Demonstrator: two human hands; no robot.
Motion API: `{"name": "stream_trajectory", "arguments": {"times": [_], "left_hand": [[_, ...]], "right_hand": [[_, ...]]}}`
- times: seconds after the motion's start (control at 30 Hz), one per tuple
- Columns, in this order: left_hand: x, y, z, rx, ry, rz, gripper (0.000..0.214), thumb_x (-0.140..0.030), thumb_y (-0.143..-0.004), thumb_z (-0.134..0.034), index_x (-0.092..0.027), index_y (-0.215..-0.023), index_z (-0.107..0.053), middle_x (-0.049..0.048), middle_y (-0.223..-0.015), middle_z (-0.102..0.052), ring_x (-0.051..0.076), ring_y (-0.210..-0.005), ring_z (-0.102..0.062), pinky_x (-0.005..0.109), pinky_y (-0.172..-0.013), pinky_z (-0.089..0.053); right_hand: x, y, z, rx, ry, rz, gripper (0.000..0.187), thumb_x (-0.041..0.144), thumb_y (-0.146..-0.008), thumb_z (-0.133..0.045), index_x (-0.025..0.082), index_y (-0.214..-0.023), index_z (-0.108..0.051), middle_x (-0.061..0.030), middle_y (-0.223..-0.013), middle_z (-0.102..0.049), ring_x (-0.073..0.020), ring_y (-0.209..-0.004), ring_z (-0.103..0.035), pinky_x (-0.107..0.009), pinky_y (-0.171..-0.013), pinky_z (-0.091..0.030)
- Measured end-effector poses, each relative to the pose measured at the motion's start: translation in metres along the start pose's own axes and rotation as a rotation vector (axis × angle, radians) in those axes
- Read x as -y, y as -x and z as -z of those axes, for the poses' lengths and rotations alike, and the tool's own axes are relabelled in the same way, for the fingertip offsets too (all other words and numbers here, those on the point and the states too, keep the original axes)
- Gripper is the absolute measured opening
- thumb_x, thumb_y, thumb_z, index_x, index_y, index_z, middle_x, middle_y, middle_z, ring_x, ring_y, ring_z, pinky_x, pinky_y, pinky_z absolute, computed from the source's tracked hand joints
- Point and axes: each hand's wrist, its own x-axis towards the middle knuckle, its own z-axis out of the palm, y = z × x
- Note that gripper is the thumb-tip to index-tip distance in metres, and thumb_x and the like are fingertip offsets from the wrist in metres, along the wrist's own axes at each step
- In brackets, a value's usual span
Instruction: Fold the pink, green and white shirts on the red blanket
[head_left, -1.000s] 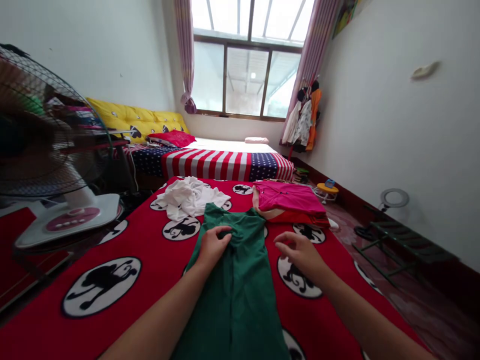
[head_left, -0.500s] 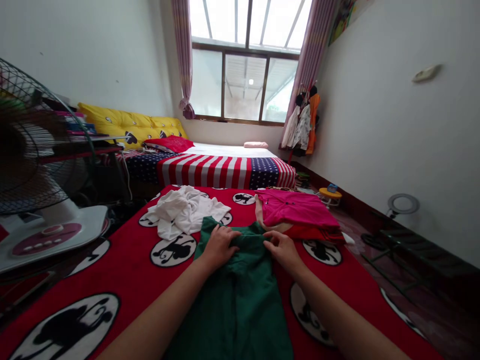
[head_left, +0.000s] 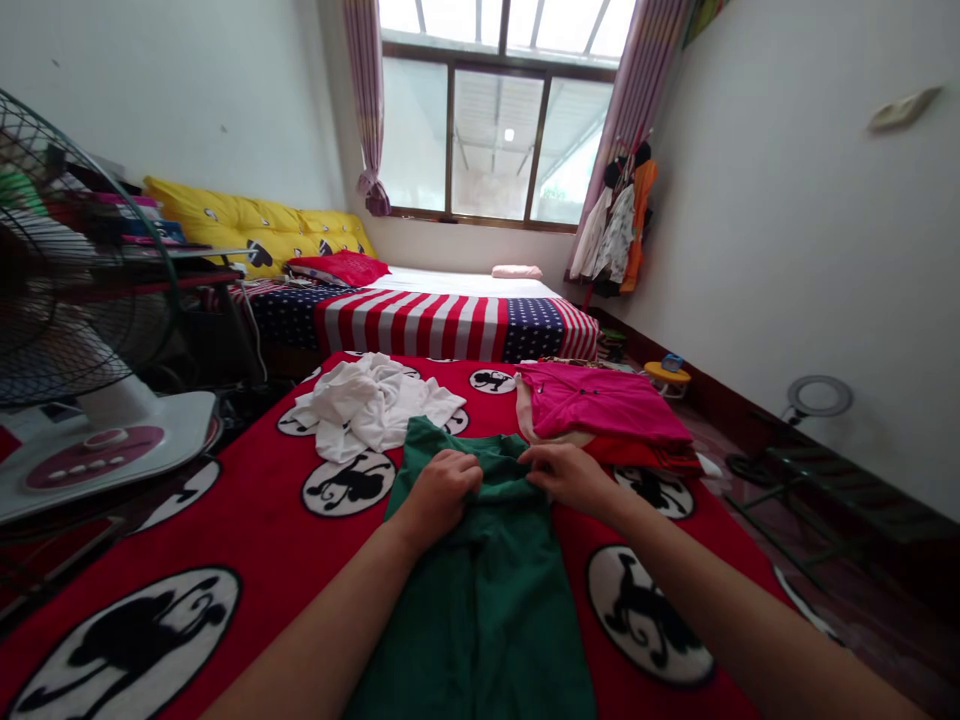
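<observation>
A green garment [head_left: 487,590] lies lengthwise on the red blanket with black monkey medallions [head_left: 247,510], running from me toward the window. My left hand [head_left: 442,485] is closed on the fabric near the garment's far end, left of its middle. My right hand [head_left: 566,472] pinches the same far end on the right side, fingers curled into the cloth. The two hands are close together and the fabric bunches between them.
A crumpled white garment [head_left: 367,405] lies just beyond on the left. A folded pink top on a small stack [head_left: 600,410] sits on the right. A standing fan [head_left: 82,330] is at the left edge. A bed with a flag-pattern cover [head_left: 435,320] lies ahead.
My right hand moved left onto the green garment's far end and closed on it. My left hand's fingers curled tighter into the cloth. The view shifted slightly.
</observation>
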Motion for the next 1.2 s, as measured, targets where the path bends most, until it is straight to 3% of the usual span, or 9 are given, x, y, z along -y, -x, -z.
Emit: {"name": "stream_trajectory", "arguments": {"times": [0.13,0.27,0.43,0.53,0.7,0.8,0.97,1.1,1.2], "left_hand": [[-0.001,0.001,0.0,0.018,-0.021,0.036,0.028,0.003,-0.066,-0.041,-0.018,-0.075,-0.057,0.0045,-0.082,-0.061,0.02,-0.082,-0.056,0.03,-0.075,-0.041],[-0.001,0.003,0.0,0.002,0.04,0.078,0.03,0.001,-0.068,-0.044,-0.019,-0.083,-0.06,0.0043,-0.085,-0.062,0.02,-0.086,-0.058,0.029,-0.076,-0.043],[0.002,0.003,0.0,-0.091,0.223,0.213,0.032,-0.005,-0.072,-0.054,-0.022,-0.098,-0.064,0.0027,-0.098,-0.066,0.02,-0.094,-0.061,0.029,-0.083,-0.046],[0.01,0.0,-0.002,-0.246,0.402,0.356,0.037,-0.021,-0.074,-0.067,-0.023,-0.11,-0.062,0.0025,-0.1,-0.067,0.021,-0.094,-0.063,0.032,-0.086,-0.047],[0.03,-0.001,-0.01,-0.467,0.508,0.58,0.046,-0.021,-0.075,-0.067,-0.018,-0.119,-0.057,0.005,-0.097,-0.067,0.021,-0.088,-0.064,0.034,-0.083,-0.051],[0.036,0.002,-0.014,-0.453,0.383,0.531,0.046,-0.011,-0.072,-0.064,-0.018,-0.117,-0.058,0.0065,-0.105,-0.067,0.022,-0.097,-0.063,0.037,-0.09,-0.049],[0.031,0.003,-0.012,-0.374,0.123,0.406,0.043,-0.006,-0.073,-0.059,-0.02,-0.114,-0.06,0.006,-0.106,-0.063,0.022,-0.103,-0.059,0.035,-0.094,-0.046],[0.024,0.005,-0.001,-0.385,-0.223,0.577,0.045,-0.024,-0.075,-0.066,-0.02,-0.119,-0.057,0.0099,-0.116,-0.057,0.03,-0.11,-0.053,0.04,-0.095,-0.043],[0.024,0.009,0.011,-0.344,-0.306,0.807,0.061,-0.051,-0.078,-0.061,-0.014,-0.125,-0.05,0.0166,-0.115,-0.059,0.034,-0.108,-0.054,0.042,-0.09,-0.044]], "right_hand": [[0.0,-0.003,0.003,0.149,0.143,0.035,0.02,0.019,-0.069,-0.068,0.026,-0.087,-0.074,0.0001,-0.077,-0.068,-0.0168,-0.071,-0.06,-0.024,-0.06,-0.038],[0.007,0.0,0.005,0.111,0.192,0.054,0.012,0.015,-0.068,-0.067,0.024,-0.076,-0.071,-0.0006,-0.079,-0.066,-0.0156,-0.071,-0.059,-0.023,-0.058,-0.036],[0.011,0.001,0.003,-0.203,0.048,0.006,0.007,0.015,-0.075,-0.057,0.021,-0.076,-0.061,-0.0004,-0.068,-0.063,-0.015,-0.062,-0.06,-0.023,-0.057,-0.04],[0.007,-0.006,-0.005,-0.422,-0.155,-0.084,0.005,0.02,-0.08,-0.052,0.021,-0.076,-0.055,0.0017,-0.058,-0.059,-0.0153,-0.052,-0.06,-0.023,-0.052,-0.043],[0.005,-0.014,-0.027,-0.629,-0.224,-0.068,0.012,0.014,-0.078,-0.048,0.019,-0.084,-0.057,-0.0064,-0.083,-0.066,-0.0187,-0.07,-0.066,-0.029,-0.065,-0.053],[0.008,-0.007,-0.041,-0.558,-0.027,0.059,0.023,0.013,-0.082,-0.046,0.017,-0.098,-0.062,-0.0123,-0.112,-0.063,-0.0228,-0.1,-0.062,-0.036,-0.087,-0.051],[0.009,0.001,-0.059,-0.189,0.351,0.089,0.034,0.02,-0.093,-0.043,0.013,-0.122,-0.06,-0.0098,-0.132,-0.057,-0.0267,-0.128,-0.044,-0.041,-0.106,-0.037],[0.015,0.0,-0.057,-0.115,0.417,0.025,0.036,0.018,-0.091,-0.046,0.012,-0.126,-0.057,-0.0099,-0.14,-0.05,-0.0248,-0.133,-0.038,-0.038,-0.109,-0.033],[0.027,0.008,-0.05,-0.238,0.405,-0.012,0.03,0.015,-0.088,-0.05,0.016,-0.117,-0.061,-0.0096,-0.133,-0.054,-0.0227,-0.125,-0.045,-0.033,-0.103,-0.038]]}}
